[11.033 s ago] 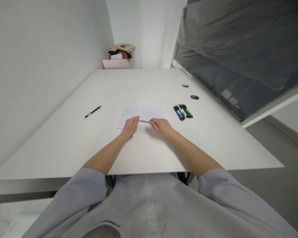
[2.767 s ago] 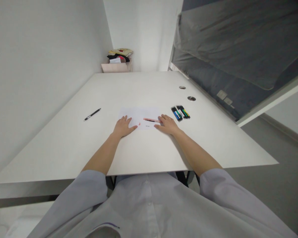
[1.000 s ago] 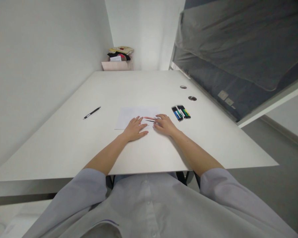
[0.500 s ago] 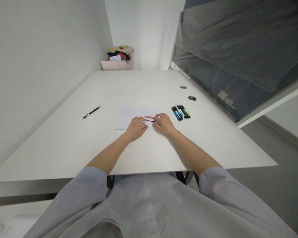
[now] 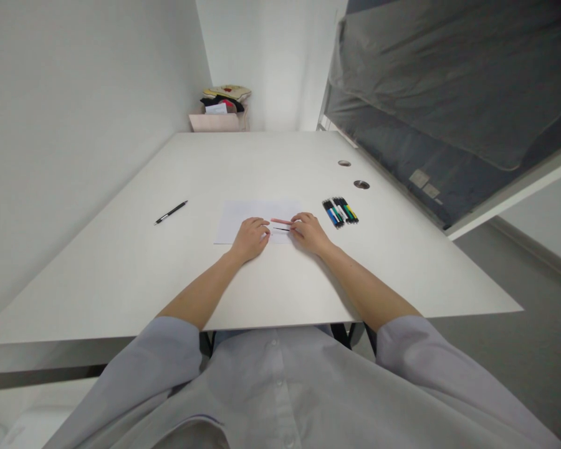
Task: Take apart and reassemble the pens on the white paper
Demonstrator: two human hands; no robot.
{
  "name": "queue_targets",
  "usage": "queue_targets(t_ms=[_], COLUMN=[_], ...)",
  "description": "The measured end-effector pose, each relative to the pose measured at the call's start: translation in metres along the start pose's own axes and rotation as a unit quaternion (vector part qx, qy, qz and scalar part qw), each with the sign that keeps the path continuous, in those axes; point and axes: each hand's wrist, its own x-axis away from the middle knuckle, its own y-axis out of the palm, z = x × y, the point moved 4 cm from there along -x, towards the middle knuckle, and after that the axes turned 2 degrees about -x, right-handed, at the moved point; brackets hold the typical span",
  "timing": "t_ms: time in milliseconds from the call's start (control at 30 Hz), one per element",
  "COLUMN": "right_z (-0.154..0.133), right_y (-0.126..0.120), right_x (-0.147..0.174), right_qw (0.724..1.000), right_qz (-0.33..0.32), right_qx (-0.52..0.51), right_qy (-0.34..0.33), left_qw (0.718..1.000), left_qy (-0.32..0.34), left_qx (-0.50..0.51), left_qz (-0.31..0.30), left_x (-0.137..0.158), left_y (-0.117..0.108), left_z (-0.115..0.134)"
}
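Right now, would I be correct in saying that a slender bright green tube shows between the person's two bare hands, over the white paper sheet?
Not quite: the slender tube is pink, not bright green, as the head view shows. It does show between the left hand and the right hand, over the white paper sheet.

Pink tube (image 5: 281,221), slim, straight, over white paper (image 5: 243,211); right end at the right hand (image 5: 310,232). Thin dark rod (image 5: 282,229) beside it, roughly parallel, the two apart. Paper lies flat, partly covered.
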Motion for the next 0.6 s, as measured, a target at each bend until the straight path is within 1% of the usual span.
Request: queue_targets(t_ms=[200,400,600], right_z=[-0.0041,-0.0079,-0.0071], right_y=[-0.0017,-0.0001,-0.0024], right_x=[0.0036,0.0028,0.0033], right_qw=[0.999,0.992,0.991], right_qz=[0.015,0.063,0.073], right_qx=[-0.016,-0.028,-0.022], right_qy=[-0.048,-0.105,-0.106], left_qw=[1.000,0.999,0.999], left_qy=[-0.006,0.012,0.011], left_qx=[-0.010,-0.003,0.002], left_qz=[0.013,0.037,0.047], left_x=[0.0022,0.0019,0.0017], left_y=[-0.0031,-0.0014,-0.0021], left_z=[-0.0050,-0.0057,-0.0074])
